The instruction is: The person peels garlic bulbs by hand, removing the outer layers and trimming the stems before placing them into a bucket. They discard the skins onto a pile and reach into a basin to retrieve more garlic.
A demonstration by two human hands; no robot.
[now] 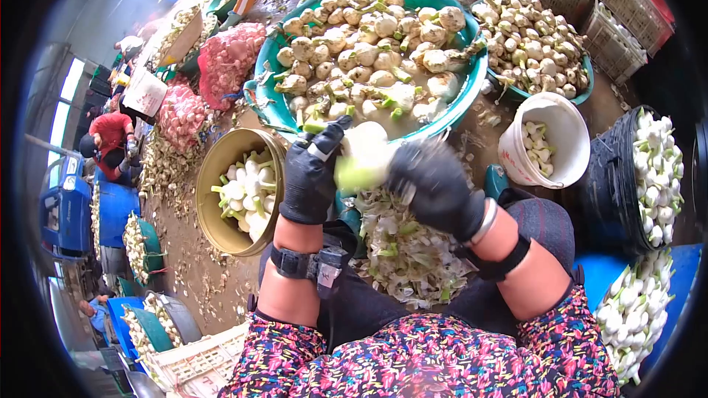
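My left hand (308, 175), in a black glove with pale tape on a finger, is closed at the side of a garlic bulb (365, 144). The bulb is white with a green end, and motion blurs it. On its other side is my right hand (436, 188), also gloved in black. Its fingers are smeared, so whether they grip anything is hidden. Just beyond both hands stands a green tub (476, 85) of unpeeled garlic bulbs (380, 77) in murky water. Peeled skins (405, 250) lie heaped between my knees.
A tan bucket (210, 225) at left and a white bucket (516, 166) at right hold peeled bulbs. Farther right are a black bin (608, 191) and a blue container (682, 287) of white bulbs. Crates (627, 0) stand back right. A person in red (112, 133) works at left.
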